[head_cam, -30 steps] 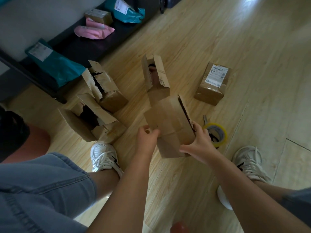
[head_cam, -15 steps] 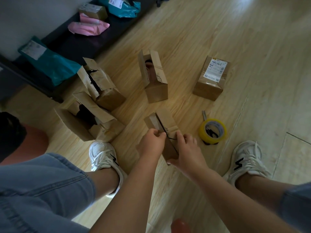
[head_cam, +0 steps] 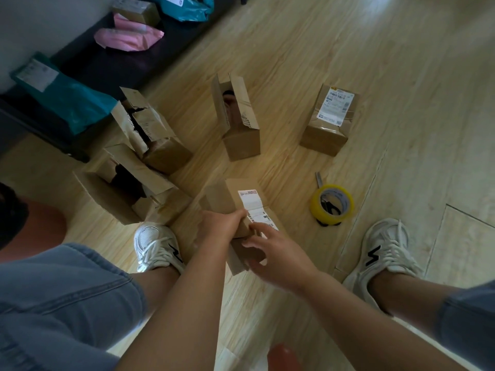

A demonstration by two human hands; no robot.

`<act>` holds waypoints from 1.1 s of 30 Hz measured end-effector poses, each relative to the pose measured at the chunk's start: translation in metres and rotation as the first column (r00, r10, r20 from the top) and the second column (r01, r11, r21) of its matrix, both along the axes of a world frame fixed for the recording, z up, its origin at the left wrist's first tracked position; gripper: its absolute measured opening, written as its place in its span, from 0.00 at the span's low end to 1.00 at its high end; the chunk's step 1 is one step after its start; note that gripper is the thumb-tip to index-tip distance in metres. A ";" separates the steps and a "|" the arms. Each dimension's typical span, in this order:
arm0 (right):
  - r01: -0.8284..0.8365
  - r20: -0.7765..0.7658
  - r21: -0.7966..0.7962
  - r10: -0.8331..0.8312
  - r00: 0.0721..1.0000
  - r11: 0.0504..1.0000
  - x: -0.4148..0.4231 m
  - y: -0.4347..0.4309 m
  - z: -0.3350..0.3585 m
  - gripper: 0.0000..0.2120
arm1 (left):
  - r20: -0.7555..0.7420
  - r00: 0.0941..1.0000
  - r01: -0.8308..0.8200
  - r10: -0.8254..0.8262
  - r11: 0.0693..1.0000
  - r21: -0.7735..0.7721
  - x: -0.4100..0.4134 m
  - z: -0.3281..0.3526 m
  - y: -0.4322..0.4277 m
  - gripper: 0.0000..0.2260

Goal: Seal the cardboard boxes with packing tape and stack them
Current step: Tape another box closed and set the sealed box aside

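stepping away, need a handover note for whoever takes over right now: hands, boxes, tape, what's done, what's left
Left hand grips the labelled box beside the left shoe; right hand is open, fingers spread at its near flap.
Tape roll lies on the floor to the right, untouched, scissors poking out from under it.
Done: the far right box looks taped shut.
Left: seal the labelled box, the centre open box, the upper left open box and the lower left open box; nothing is stacked yet.
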State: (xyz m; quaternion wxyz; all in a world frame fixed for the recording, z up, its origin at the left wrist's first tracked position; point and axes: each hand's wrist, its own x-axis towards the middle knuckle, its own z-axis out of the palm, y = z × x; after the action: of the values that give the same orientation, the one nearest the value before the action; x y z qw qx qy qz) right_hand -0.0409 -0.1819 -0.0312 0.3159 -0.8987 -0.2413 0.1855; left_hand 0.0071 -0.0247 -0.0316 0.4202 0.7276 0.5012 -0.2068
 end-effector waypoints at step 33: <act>0.731 -0.720 0.048 -0.484 0.498 0.681 0.062 -0.033 0.035 0.11 | 0.270 0.939 -0.058 0.212 0.872 -0.485 0.005 0.049 0.032 0.32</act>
State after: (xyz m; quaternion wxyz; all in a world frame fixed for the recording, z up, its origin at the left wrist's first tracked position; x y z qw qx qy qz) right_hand 0.0209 -0.2153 0.0036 0.5769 -0.7273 0.1957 0.3160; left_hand 0.0125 0.0071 0.0177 0.6719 0.5900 0.4129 -0.1732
